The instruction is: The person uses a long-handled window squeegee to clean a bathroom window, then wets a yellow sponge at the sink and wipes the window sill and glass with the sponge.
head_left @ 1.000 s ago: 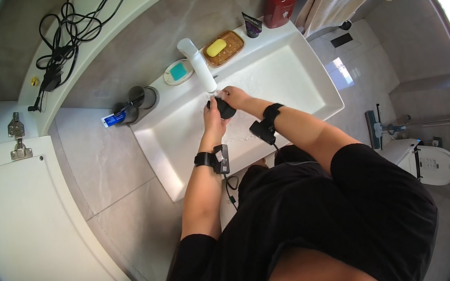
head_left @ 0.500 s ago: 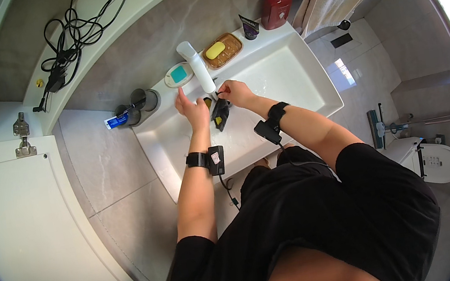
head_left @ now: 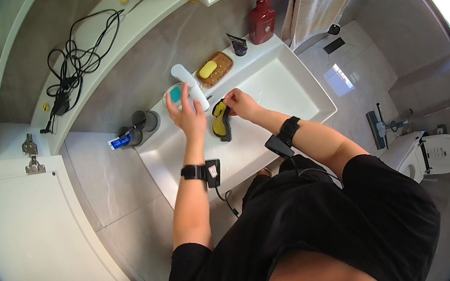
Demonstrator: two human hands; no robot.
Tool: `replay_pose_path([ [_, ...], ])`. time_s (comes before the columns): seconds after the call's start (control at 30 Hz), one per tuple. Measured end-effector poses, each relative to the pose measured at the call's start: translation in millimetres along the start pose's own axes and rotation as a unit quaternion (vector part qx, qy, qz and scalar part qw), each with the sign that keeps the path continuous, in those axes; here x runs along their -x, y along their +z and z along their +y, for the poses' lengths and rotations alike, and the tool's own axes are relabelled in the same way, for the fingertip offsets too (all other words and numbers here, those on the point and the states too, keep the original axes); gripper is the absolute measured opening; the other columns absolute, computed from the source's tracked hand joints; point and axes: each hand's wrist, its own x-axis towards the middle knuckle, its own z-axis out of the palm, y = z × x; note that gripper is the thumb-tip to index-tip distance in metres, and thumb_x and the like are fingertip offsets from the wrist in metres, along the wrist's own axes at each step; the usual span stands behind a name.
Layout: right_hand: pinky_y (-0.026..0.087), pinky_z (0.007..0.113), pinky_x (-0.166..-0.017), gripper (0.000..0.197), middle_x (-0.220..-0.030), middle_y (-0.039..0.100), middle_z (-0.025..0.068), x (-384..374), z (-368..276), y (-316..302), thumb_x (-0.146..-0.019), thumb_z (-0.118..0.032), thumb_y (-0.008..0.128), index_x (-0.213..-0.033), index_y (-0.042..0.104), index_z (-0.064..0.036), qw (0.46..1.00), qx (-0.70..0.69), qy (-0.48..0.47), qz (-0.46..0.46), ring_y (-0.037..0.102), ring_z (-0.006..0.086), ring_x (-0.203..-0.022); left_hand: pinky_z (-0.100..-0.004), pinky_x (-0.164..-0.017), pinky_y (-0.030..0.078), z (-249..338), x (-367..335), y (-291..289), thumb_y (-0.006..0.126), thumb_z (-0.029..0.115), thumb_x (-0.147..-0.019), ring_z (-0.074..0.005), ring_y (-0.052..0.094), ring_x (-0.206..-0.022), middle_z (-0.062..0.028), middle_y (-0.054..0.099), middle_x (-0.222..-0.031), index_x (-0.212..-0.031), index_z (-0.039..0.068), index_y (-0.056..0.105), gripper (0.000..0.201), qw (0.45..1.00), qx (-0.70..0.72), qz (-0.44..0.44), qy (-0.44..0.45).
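Note:
Over the sink [head_left: 281, 89], my right hand [head_left: 243, 105] pinches the upper end of a small black-and-yellow item [head_left: 221, 122] that looks like goggles. The item hangs down from my fingers, its yellow faces showing; I cannot tell whether it touches the basin. My left hand [head_left: 191, 116] is open, fingers spread, just left of the white faucet [head_left: 193, 90]. It holds nothing. Whether its fingertips touch the faucet is hard to tell. Both wrists wear black straps with small black boxes and cables.
Along the sink's back ledge stand a round dish with a turquoise piece [head_left: 175, 94], yellow soap [head_left: 207, 70] on a brown tray [head_left: 223, 69], a dark tube [head_left: 238, 45] and a red pump bottle [head_left: 261, 19]. Grey cups [head_left: 146, 124] are at left. Black cables [head_left: 73, 61] lie on the shelf.
My left hand has risen and spread its fingers beside the faucet. The black-and-yellow item has turned in my right hand, showing more yellow. The whole view has shifted slightly.

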Motion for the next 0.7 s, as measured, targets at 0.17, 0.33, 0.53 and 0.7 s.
replay_pose_path([
  [0.17,0.055,0.033,-0.078,0.021,-0.102,0.066,0.0081,31,-31,-3,-0.104,-0.016,0.053,-0.123,0.055,-0.007,0.993,0.042,-0.042,-0.099,0.063,0.0155,-0.088,-0.0543,-0.106,0.04,29,37,12,0.062,0.051,-0.096,-0.0348,0.037,-0.14,-0.0178,0.032,-0.155,-0.148,0.006,0.037,0.073,0.506,0.516,-0.107,-0.682],
  [0.33,0.051,0.034,-0.095,0.029,-0.119,0.063,0.0065,46,-42,-8,-0.106,-0.025,0.056,-0.128,0.059,-0.0069,0.951,-0.242,0.066,-0.179,0.062,0.0175,-0.107,-0.0503,-0.095,0.049,15,56,35,0.055,0.052,-0.099,-0.0315,0.055,-0.12,-0.0121,0.05,-0.139,-0.137,0.008,0.047,0.059,0.412,0.638,-0.077,-0.646],
  [0.53,0.043,0.042,-0.11,0.073,-0.138,0.053,0.0127,40,-9,-15,-0.096,-0.048,0.069,-0.152,0.041,-0.011,0.997,0.054,0.042,-0.018,0.045,0.025,-0.135,-0.0421,-0.082,0.053,-11,92,61,0.048,0.014,-0.091,-0.0254,0.064,-0.103,-0.0093,0.065,-0.112,-0.12,0.008,0.056,0.031,0.449,0.598,-0.121,-0.653],
  [0.7,0.037,0.041,-0.115,0.1,-0.15,0.046,0.0212,35,16,-16,-0.085,-0.057,0.077,-0.158,0.031,-0.0078,0.969,-0.162,0.136,-0.129,0.043,0.0327,-0.141,-0.0399,-0.08,0.052,10,99,51,0.051,0.021,-0.092,-0.0242,0.062,-0.1,-0.0084,0.065,-0.113,-0.116,0.011,0.057,0.026,0.456,0.589,-0.139,-0.653],
])
